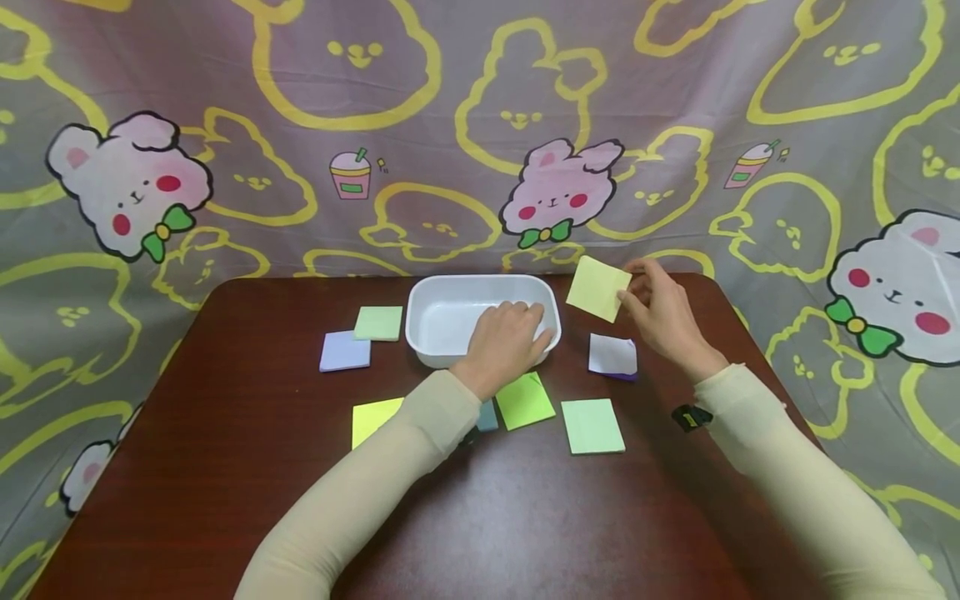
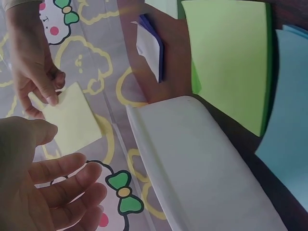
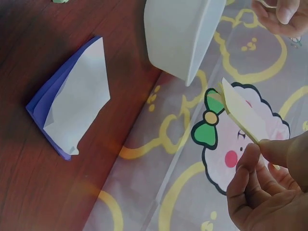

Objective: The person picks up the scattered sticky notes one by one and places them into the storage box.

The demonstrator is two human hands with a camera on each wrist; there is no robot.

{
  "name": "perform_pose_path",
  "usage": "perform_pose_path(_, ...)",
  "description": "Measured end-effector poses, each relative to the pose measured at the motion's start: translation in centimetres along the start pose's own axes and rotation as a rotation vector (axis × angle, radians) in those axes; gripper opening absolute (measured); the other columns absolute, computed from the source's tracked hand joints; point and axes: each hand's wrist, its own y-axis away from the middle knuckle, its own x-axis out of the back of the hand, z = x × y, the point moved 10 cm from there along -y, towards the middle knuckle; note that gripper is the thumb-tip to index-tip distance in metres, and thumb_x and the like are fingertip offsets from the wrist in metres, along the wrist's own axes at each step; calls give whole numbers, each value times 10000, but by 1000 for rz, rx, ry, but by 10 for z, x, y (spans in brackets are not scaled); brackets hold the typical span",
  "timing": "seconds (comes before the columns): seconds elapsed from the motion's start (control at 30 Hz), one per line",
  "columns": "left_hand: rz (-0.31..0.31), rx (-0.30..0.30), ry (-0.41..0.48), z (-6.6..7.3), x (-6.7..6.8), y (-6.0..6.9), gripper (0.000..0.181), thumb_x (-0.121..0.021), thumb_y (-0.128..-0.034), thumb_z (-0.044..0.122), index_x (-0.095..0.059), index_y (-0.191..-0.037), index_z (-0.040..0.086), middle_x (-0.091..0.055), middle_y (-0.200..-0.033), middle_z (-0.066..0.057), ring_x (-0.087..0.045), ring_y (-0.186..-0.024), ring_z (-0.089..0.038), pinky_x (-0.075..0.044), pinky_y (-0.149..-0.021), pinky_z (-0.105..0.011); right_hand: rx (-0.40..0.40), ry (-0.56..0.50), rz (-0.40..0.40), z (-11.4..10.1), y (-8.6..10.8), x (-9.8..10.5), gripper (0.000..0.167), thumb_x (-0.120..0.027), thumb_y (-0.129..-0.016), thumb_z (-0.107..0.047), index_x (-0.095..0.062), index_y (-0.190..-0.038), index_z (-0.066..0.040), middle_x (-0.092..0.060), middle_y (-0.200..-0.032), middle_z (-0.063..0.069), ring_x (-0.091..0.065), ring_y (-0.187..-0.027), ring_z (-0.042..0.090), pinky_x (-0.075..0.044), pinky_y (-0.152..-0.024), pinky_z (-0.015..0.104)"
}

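Observation:
In the head view my right hand (image 1: 663, 315) pinches a pale yellow sticky note pad (image 1: 596, 287) at its right edge, holding it up past the right end of the white tub (image 1: 433, 354). Seen from the right wrist, the pad (image 3: 243, 110) is nearly edge-on between thumb and fingers. My left hand (image 1: 501, 343) hovers over the tub's right part, holding nothing; its fingers are loosely bent and apart in the left wrist view. A purple pad with a white top sheet (image 1: 612, 356) lies below the right hand.
On the brown table (image 1: 247, 392) lie a mint pad (image 1: 378, 323) and a lavender pad (image 1: 345, 351) left of the tub. Nearer are a yellow pad (image 1: 372, 421), a partly hidden blue pad (image 1: 487, 415), a lime pad (image 1: 527, 402) and a pale green pad (image 1: 592, 427). A patterned curtain (image 1: 465, 233) hangs behind.

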Motion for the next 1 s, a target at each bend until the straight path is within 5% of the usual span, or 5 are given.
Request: perform_pose_path(1.0, -61, 73, 11, -34, -2, 6, 324, -566, -1026, 374, -671, -1019, 68, -700, -879, -100, -661, -827, -272, -545, -701, -412, 53, -42, -10, -31, 1, -16, 346, -634, -973, -35, -503, -1293, -25, -691, -950, 197, -653, -751, 288, -455, -636, 287)
